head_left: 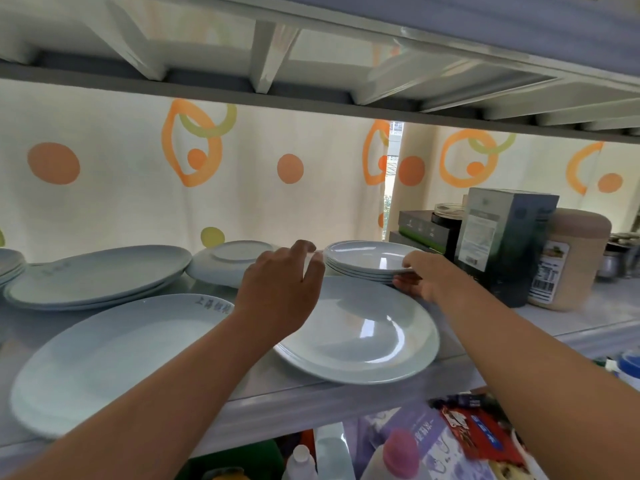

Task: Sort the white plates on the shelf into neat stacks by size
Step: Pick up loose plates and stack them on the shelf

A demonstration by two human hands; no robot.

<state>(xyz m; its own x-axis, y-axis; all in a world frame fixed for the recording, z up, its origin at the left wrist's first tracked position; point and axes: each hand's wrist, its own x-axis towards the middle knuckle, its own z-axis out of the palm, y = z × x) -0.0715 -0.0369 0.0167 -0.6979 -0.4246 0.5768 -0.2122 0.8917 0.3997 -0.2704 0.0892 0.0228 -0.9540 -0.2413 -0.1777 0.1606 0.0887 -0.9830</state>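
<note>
A small stack of white plates (367, 258) rests on the far rim of a larger white plate (360, 337) near the shelf's front. My left hand (280, 289) touches the stack's left edge with its fingers spread. My right hand (420, 277) grips the stack's right edge, thumb on top and fingers underneath. A big oval plate (104, 355) with dark lettering lies at the front left. Behind it sits a stack of oval plates (97, 275). An upside-down plate (225, 263) lies at the back centre.
A dark box (502, 237), flat boxes (422, 233) and a tan jar (571, 258) stand right of the plates. More plates (10, 265) show at the far left. A patterned curtain (138, 174) hangs behind. Bottles and packets (433, 441) fill the shelf below.
</note>
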